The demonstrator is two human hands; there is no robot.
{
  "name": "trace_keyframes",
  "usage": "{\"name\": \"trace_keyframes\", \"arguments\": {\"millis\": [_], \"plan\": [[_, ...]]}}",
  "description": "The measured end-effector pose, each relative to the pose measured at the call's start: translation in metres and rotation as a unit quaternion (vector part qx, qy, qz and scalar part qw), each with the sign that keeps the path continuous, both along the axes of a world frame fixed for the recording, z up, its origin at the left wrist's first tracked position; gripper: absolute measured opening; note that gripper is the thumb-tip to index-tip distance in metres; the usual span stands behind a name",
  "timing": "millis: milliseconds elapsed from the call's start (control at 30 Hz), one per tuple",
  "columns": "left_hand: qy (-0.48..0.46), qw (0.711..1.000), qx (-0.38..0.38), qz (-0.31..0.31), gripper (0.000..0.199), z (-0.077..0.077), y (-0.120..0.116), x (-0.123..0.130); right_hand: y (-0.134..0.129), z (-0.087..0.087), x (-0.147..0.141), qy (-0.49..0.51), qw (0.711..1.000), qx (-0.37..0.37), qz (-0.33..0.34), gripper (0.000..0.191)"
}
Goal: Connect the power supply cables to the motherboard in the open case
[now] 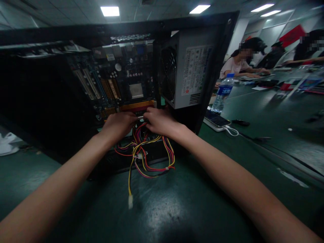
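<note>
An open black computer case [215,44] stands on the green table, its motherboard [129,76] and grey power supply [196,71] exposed. Both hands reach inside, below the orange and red memory slots [138,105]. My left hand [118,126] is closed, with its fingertips at a small pale metallic piece [140,118]. Close beside it, my right hand [159,120] is closed too, fingers bent at the piece's other end. What the fingers grip is too small and hidden to name. Yellow, red and black cables [152,168] hang below the hands, and one white connector [130,201] dangles in front.
Right of the case are a water bottle [223,92], a phone [217,118] on a white object with a white cable [232,131], and black cords [283,150]. A white bag [8,143] lies at the left. People sit along the table at the far right.
</note>
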State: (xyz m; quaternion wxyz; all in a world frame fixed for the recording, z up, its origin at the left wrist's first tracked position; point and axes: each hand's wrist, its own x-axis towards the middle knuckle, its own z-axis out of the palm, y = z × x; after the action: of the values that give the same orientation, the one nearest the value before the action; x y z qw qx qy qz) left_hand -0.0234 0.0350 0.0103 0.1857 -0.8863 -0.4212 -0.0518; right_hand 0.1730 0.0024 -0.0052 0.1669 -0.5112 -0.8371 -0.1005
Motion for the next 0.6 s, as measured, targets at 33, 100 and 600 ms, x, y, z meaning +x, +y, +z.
{"name": "trace_keyframes", "arguments": {"millis": [33,100,600], "plan": [[0.008,1.0,-0.001,-0.002,0.034,0.0008,0.0006,0.0017,0.0002,-0.0001,-0.0001,0.001,1.0,-0.001,0.001,0.023],[0.011,1.0,-0.005,-0.003,0.034,0.0019,0.0014,0.0049,0.0006,-0.0002,-0.0003,0.004,1.0,-0.002,0.001,0.023],[-0.012,0.999,-0.008,0.03,0.039,-0.0034,-0.0028,0.0101,0.0008,0.002,-0.0001,-0.002,1.0,-0.004,0.004,0.026]]}}
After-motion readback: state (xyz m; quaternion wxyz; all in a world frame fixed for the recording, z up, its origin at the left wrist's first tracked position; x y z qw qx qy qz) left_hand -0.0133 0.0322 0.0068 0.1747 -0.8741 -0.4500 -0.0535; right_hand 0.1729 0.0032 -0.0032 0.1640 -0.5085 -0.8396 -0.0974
